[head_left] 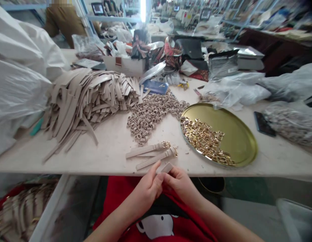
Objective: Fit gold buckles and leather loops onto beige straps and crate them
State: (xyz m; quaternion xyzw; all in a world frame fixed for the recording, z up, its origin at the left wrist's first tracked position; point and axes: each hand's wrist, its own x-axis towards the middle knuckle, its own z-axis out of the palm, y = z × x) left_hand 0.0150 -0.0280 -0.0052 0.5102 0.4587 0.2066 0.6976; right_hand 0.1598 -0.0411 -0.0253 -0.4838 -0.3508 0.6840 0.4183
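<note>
A short beige strap (167, 167) is pinched between my left hand (151, 183) and my right hand (179, 181) at the table's front edge; most of it is hidden by the fingers. Just beyond them lie beige straps with gold buckles (156, 159). Behind these spreads a heap of small beige loops (145, 116). A large pile of loose beige straps (95, 92) covers the left of the table. On the right, a round gold tray (236, 134) holds many gold buckles (205, 137).
A phone (264, 124) and a plastic bag of beige pieces (292, 122) lie at the right. White sacking (22, 67) rises at the left. Boxes and plastic bags line the back. A person in brown (65, 22) is at the far left.
</note>
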